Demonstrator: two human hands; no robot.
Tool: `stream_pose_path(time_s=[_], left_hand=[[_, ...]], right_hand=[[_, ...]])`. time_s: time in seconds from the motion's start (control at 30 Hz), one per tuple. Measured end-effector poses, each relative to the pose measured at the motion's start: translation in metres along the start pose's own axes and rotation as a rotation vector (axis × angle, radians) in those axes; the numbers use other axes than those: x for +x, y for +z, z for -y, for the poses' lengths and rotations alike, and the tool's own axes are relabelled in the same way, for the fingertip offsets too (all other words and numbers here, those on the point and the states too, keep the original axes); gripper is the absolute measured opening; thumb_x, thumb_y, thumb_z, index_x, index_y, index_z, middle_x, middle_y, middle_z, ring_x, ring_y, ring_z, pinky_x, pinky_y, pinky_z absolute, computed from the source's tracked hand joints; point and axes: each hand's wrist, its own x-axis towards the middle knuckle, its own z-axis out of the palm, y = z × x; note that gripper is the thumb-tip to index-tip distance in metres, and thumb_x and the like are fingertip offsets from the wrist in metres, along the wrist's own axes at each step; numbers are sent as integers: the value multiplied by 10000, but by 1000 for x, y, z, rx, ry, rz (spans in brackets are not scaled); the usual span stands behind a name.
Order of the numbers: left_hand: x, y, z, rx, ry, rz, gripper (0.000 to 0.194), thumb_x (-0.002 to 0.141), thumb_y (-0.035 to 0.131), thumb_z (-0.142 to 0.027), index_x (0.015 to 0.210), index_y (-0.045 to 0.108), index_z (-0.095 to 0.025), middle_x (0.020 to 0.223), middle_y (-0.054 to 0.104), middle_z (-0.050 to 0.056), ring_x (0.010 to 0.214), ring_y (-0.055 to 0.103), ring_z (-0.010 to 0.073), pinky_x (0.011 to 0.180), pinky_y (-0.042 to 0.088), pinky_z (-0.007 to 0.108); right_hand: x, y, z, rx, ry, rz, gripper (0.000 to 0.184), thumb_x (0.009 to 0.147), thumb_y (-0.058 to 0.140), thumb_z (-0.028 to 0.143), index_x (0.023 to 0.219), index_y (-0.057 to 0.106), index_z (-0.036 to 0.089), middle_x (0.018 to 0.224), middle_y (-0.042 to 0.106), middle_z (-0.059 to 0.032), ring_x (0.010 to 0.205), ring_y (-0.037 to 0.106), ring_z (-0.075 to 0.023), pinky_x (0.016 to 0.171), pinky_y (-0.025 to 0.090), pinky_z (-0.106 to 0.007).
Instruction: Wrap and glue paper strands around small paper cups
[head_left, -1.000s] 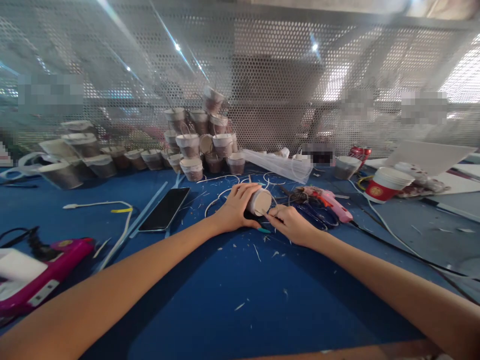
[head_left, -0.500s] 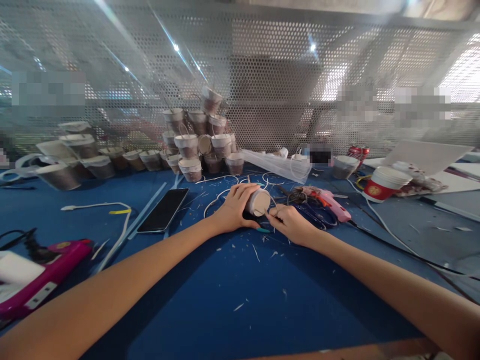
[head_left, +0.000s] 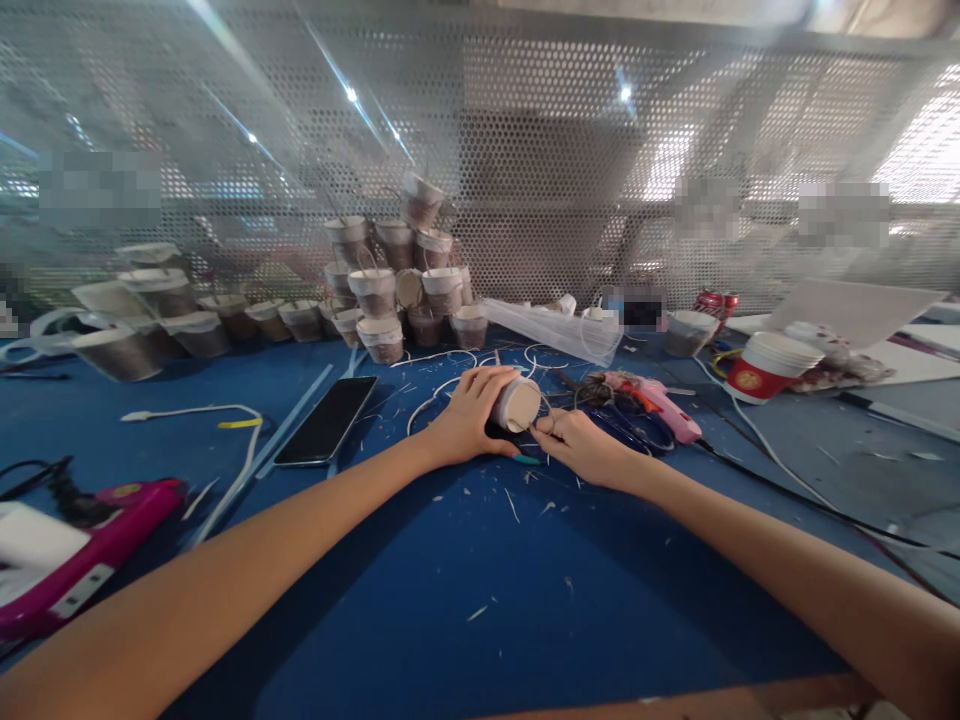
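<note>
In the middle of the blue table, a small cup (head_left: 520, 405) lies tipped on its side, its pale round end facing me and to the right. My left hand (head_left: 478, 412) is wrapped round the cup's left side, fingers over the top and thumb below. At the cup's right edge my right hand (head_left: 577, 440) pinches a thin pale wire (head_left: 551, 405) that curves up in a loop beside the cup. Where the wire meets the cup is too small to make out. Just right of that hand lie blue-handled scissors (head_left: 630, 428).
Stacked small pots (head_left: 379, 290) stand at the back. A phone (head_left: 326, 421) lies left of my hands, with a magenta power strip (head_left: 112, 540) nearer me. To the right are a pink glue gun (head_left: 671, 410) with its cable and a red-and-white paper cup (head_left: 769, 368). White scraps litter the table.
The cup has turned very slightly within my left hand. My right hand has shifted a little at the cup's edge, still pinching the wire.
</note>
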Motion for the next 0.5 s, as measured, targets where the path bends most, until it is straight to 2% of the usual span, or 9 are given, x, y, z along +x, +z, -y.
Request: stream_pose_path(time_s=[0.23,0.4,0.5], left_hand=[[0,0,1,-19,13,5,977,543,624,-669,1330,242,-233,1327,355,145,1211,283,337,1009,268,565],[-1,1,1,-37,24,1,910,594,612,-637,1318,250,-222,1324,354,151,1215,289,326,1012,281,550],[0,1,1,-41,26,-2,883,609,610,-623,1309,259,-213,1322,358,151,1219,287,322,1017,283,542]], right_hand=[[-1,4,1,-47,56,-37,303,832,382,194,532,337,181,551,361,30,526,355,-80,542,280,-231],[-5,8,1,-56,60,-103,306,823,434,292,545,368,183,550,385,26,532,376,-85,540,286,-234],[-6,9,1,-66,52,-119,276,819,430,265,562,371,182,561,373,29,530,373,-81,537,285,-231]])
